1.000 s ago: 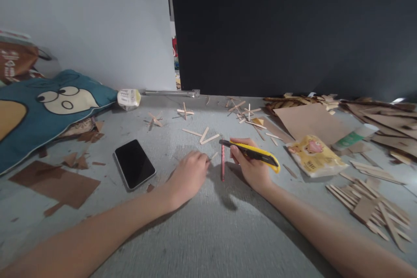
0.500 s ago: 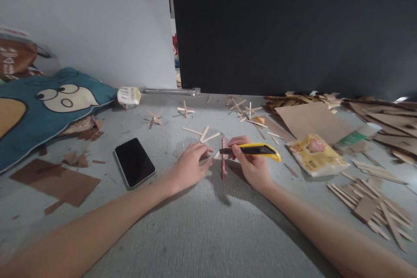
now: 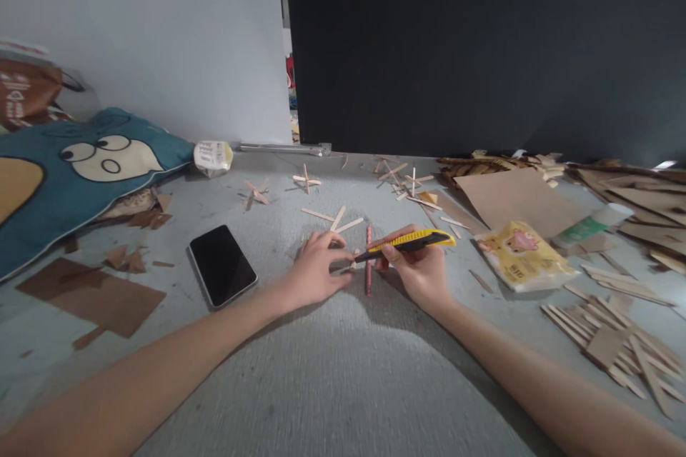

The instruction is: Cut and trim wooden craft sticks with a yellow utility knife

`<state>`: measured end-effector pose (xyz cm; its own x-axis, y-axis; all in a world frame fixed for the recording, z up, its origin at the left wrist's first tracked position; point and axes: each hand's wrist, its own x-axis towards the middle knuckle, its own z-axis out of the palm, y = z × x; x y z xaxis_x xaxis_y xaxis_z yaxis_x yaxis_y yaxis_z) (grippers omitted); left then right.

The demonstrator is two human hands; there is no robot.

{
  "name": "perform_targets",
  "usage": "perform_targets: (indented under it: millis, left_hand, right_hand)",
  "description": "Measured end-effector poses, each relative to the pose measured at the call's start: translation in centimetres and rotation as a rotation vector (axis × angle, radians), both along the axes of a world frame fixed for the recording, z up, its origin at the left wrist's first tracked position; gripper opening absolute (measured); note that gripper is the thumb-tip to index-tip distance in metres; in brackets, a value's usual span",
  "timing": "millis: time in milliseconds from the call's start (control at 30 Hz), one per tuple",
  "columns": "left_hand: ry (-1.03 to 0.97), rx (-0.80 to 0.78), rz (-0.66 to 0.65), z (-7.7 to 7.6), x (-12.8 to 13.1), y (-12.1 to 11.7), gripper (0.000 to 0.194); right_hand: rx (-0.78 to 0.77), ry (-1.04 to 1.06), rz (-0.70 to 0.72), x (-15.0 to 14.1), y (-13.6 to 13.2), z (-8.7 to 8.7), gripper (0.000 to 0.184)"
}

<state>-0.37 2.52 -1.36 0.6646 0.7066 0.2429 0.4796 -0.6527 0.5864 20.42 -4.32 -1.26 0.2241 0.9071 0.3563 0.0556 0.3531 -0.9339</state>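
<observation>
My right hand (image 3: 421, 268) grips a yellow and black utility knife (image 3: 415, 241), its tip pointing left. Across from it, my left hand (image 3: 319, 268) has its thumb and index fingertip at a small piece of wooden stick (image 3: 354, 264), which is partly hidden by the fingers and the knife tip. The knife tip lies at that piece, close to my left index finger. A thin red patterned stick (image 3: 368, 278) lies between my hands, passing under the knife. Just beyond my left hand are several flat wooden sticks (image 3: 349, 225).
A phone (image 3: 222, 265) lies left of my left hand. A blue cushion (image 3: 107, 164) and brown cardboard scraps (image 3: 91, 296) are farther left. To the right are a yellow tissue pack (image 3: 525, 257), a green-white tube (image 3: 592, 225) and a stick pile (image 3: 616, 343). Small stick crosses (image 3: 306, 180) stand behind.
The knife has shifted left and its tip now reaches the small wooden piece. My left fingertips have moved slightly right, toward the tip. The red stick has stayed in place.
</observation>
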Motion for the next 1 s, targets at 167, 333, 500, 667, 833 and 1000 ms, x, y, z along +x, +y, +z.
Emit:
perform_targets:
  millis: [167, 333, 500, 667, 833, 1000]
  left_hand:
    - [0.023, 0.009, 0.003, 0.15, 0.01, -0.21, 0.024]
    - [0.035, -0.004, 0.014, 0.42, 0.08, -0.34, 0.024]
    - [0.022, -0.023, 0.014, 0.46, 0.19, -0.40, 0.026]
    - [0.016, -0.021, 0.016, 0.31, 0.12, -0.38, 0.028]
    - [0.020, -0.003, 0.003, 0.21, 0.08, -0.26, 0.028]
    - [0.029, -0.026, 0.011, 0.32, 0.08, -0.31, 0.029]
  right_hand:
    - [-0.104, -0.016, 0.038, 0.07, 0.23, -0.20, 0.043]
    - [-0.124, -0.037, 0.036, 0.16, 0.30, -0.23, 0.044]
    - [-0.133, -0.074, 0.024, 0.30, 0.30, -0.39, 0.046]
    - [-0.142, -0.081, 0.019, 0.26, 0.32, -0.34, 0.049]
    - [-0.132, -0.083, 0.030, 0.25, 0.27, -0.36, 0.048]
    - [-0.091, -0.099, 0.022, 0.03, 0.06, -0.24, 0.041]
